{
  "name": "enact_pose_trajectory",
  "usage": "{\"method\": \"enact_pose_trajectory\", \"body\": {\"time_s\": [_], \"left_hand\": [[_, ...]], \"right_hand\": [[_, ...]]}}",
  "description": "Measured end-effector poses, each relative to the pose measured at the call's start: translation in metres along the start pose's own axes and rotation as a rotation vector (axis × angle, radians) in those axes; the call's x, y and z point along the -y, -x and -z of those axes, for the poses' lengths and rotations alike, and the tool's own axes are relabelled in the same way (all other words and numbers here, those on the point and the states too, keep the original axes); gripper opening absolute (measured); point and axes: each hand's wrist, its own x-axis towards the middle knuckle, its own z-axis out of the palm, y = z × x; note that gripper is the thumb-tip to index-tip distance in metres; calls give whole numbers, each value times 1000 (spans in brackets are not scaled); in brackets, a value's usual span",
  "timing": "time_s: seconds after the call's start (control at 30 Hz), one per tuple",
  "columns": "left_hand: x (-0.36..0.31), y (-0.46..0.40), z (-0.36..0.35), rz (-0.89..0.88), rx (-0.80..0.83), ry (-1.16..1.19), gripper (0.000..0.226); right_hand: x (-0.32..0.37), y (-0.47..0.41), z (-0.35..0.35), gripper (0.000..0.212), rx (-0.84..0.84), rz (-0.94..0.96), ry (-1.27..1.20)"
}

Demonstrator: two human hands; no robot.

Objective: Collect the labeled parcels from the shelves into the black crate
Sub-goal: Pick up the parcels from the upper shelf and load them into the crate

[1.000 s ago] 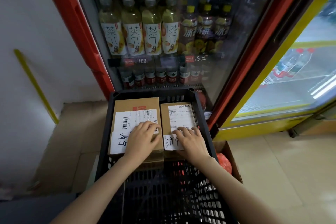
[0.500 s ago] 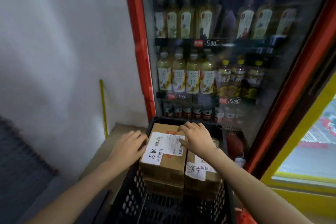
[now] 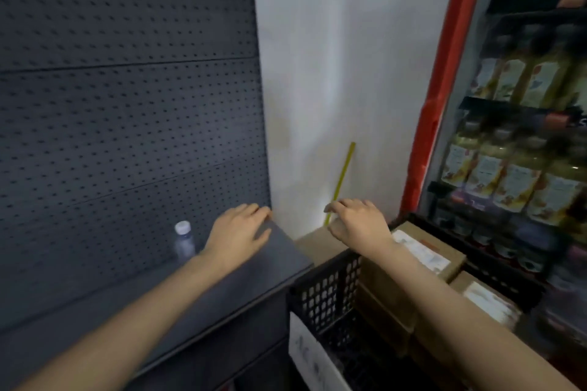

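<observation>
The black crate stands at the lower right with two stacks of brown labeled parcels in it, one nearer the wall and one further right. My left hand is over the far corner of the grey shelf, fingers stretched forward and holding nothing. My right hand hovers above the crate's near-left corner, fingers loosely bent, empty. No parcel shows on the shelf.
A small clear bottle with a white cap stands on the shelf by the perforated back panel. A white wall with a yellow strip is ahead. A red-framed drinks fridge stands right of the crate.
The view has swung left from the fridge to the grey shelf. Both hands have come off the parcels in the crate; the left one now reaches over the shelf.
</observation>
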Motion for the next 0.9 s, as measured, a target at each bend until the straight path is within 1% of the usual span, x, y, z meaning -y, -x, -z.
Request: {"method": "enact_pose_trajectory", "body": {"time_s": [0.13, 0.23, 0.27, 0.43, 0.53, 0.67, 0.73, 0.9], "left_hand": [[27, 61, 53, 163, 8, -49, 13], [49, 100, 89, 436, 6, 42, 12], [58, 113, 101, 495, 4, 49, 12], [93, 188, 172, 551, -34, -99, 17], [105, 247, 216, 590, -55, -187, 19], [118, 343, 280, 710, -63, -291, 21], [123, 396, 313, 752, -36, -348, 22], [136, 517, 385, 864, -33, -444, 20]], "right_hand": [[79, -19, 7, 35, 3, 198, -73], [137, -29, 14, 30, -2, 303, -148], [157, -31, 19, 29, -14, 336, -163], [260, -34, 49, 28, -78, 509, -220], [337, -25, 56, 28, -79, 608, -283], [454, 4, 61, 29, -60, 743, -354], [511, 23, 69, 30, -56, 803, -398], [633, 68, 85, 30, -70, 945, -431]]}}
